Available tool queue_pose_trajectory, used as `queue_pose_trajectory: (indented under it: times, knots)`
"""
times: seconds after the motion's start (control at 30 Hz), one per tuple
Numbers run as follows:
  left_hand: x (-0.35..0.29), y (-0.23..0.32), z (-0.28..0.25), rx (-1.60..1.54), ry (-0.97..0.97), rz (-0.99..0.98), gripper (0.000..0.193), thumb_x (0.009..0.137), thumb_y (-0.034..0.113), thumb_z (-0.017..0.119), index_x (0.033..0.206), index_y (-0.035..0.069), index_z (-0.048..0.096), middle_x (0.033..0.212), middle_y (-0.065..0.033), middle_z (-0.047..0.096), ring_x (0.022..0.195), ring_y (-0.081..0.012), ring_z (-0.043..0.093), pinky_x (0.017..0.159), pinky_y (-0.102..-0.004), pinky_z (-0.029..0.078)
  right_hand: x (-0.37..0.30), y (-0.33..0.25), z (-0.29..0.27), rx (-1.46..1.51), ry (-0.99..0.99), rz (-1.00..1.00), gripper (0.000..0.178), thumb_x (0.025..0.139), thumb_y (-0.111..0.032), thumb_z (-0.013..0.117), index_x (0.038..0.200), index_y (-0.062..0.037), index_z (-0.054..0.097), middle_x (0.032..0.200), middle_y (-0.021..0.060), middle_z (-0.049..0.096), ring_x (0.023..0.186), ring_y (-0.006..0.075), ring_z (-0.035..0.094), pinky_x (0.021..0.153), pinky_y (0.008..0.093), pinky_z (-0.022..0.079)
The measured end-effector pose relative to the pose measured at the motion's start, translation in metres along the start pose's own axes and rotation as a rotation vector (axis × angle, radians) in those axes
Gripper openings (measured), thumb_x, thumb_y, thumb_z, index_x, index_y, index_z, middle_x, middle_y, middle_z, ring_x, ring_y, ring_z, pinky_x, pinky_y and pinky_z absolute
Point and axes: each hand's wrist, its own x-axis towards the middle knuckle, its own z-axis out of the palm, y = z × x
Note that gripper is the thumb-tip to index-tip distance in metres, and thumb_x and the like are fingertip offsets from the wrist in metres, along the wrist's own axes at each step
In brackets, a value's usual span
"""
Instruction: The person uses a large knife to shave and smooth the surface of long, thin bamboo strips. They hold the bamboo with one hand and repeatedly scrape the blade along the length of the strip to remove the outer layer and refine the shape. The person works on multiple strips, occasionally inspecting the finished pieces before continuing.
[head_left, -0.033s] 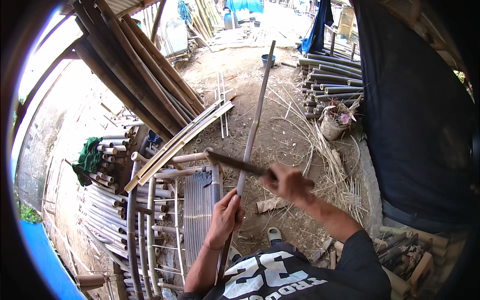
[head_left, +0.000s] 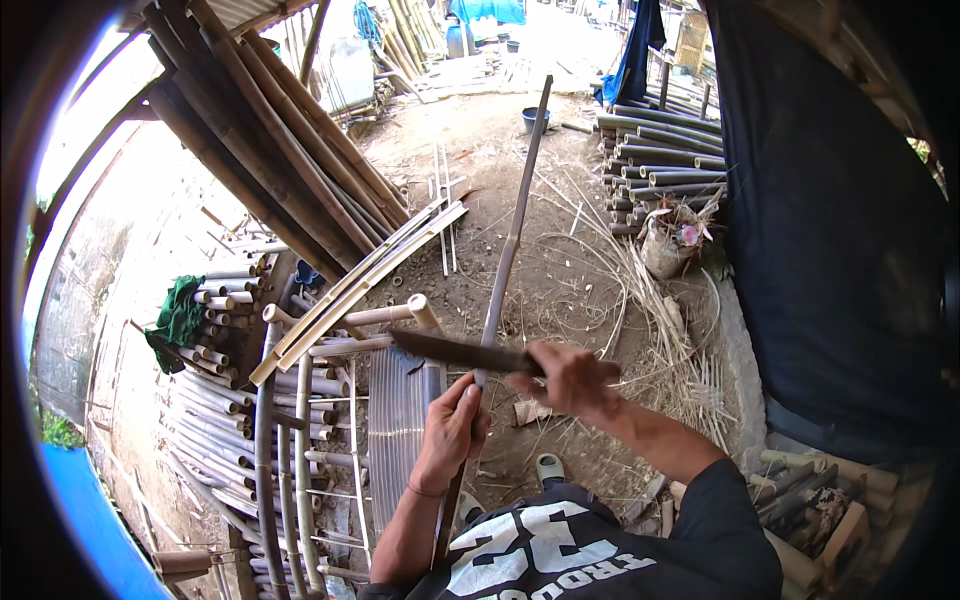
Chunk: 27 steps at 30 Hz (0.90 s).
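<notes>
My left hand (head_left: 452, 432) is wrapped round a long, dark bamboo strip (head_left: 512, 235), which slants away from my body toward the far side. In my right hand (head_left: 578, 380) is a machete (head_left: 450, 351), gripped by its handle. The dark blade points left and crosses over the strip just beyond my left hand. Whether the edge touches the strip, I cannot tell. Part of the strip below my left hand runs beside my forearm.
At my left stands a bamboo frame (head_left: 302, 440) beside a ribbed sheet (head_left: 392, 440), with split pale strips (head_left: 370, 285) laid across it. Bamboo poles (head_left: 660, 160) are stacked at the far right, near a filled sack (head_left: 668, 245). Shavings (head_left: 665, 330) litter the ground.
The machete and my right hand have shifted slightly down, and the blade reaches further left over the ribbed sheet. My left hand stays nearly in place; the strip's far end is slightly higher.
</notes>
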Motion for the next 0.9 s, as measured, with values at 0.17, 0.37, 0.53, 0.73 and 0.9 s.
queue_pose_trajectory:
  times: [0.17, 0.37, 0.53, 0.73, 0.9]
  knots:
    - [-0.009, 0.012, 0.013, 0.039, 0.031, -0.056, 0.04, 0.103, 0.025, 0.048, 0.138, 0.004, 0.048, 0.061, 0.0035, 0.043, 0.044, -0.0032, 0.036, 0.037, -0.0197, 0.028, -0.002, 0.003, 0.007, 0.218, 0.108, 0.342, 0.055, 0.091, -0.062, 0.051, 0.078, -0.0083, 0.054, 0.06, 0.0066, 0.059, 0.045, 0.0212, 0.059, 0.042, 0.0381, 0.054]
    - [-0.027, 0.003, 0.013, 0.01, 0.028, -0.054, 0.041, 0.103, 0.023, 0.049, 0.139, 0.004, 0.048, 0.06, 0.0057, 0.04, 0.048, -0.0025, 0.037, 0.041, -0.0197, 0.029, 0.009, 0.003, -0.006, 0.09, 0.213, -0.049, 0.06, 0.097, -0.064, 0.033, 0.085, -0.0097, 0.055, 0.053, -0.0017, 0.051, 0.039, 0.0093, 0.049, 0.031, 0.0315, 0.042]
    - [-0.044, -0.008, 0.015, 0.025, -0.001, -0.072, 0.041, 0.103, 0.022, 0.049, 0.14, 0.004, 0.047, 0.061, 0.0063, 0.04, 0.049, -0.003, 0.036, 0.041, -0.0208, 0.028, 0.007, 0.032, -0.007, 0.238, 0.104, 0.357, 0.052, 0.099, -0.058, 0.036, 0.082, -0.0115, 0.053, 0.05, -0.0034, 0.045, 0.036, 0.0055, 0.039, 0.029, 0.0258, 0.038]
    - [-0.051, -0.009, 0.014, 0.09, 0.027, -0.078, 0.04, 0.103, 0.019, 0.047, 0.14, 0.002, 0.046, 0.064, 0.0065, 0.039, 0.05, -0.0025, 0.035, 0.043, -0.0197, 0.026, -0.012, 0.032, -0.003, 0.162, 0.261, 0.344, 0.055, 0.097, -0.06, 0.039, 0.084, -0.0095, 0.056, 0.051, -0.0025, 0.045, 0.035, 0.0081, 0.039, 0.03, 0.0315, 0.04]
    - [-0.056, -0.008, 0.017, 0.038, -0.012, -0.053, 0.04, 0.103, 0.017, 0.047, 0.14, 0.001, 0.046, 0.066, 0.0062, 0.039, 0.052, -0.0026, 0.035, 0.044, -0.0198, 0.027, -0.003, 0.028, -0.017, 0.071, 0.23, -0.202, 0.055, 0.097, -0.06, 0.037, 0.079, -0.011, 0.054, 0.053, -0.0006, 0.048, 0.037, 0.0087, 0.041, 0.028, 0.0313, 0.038]
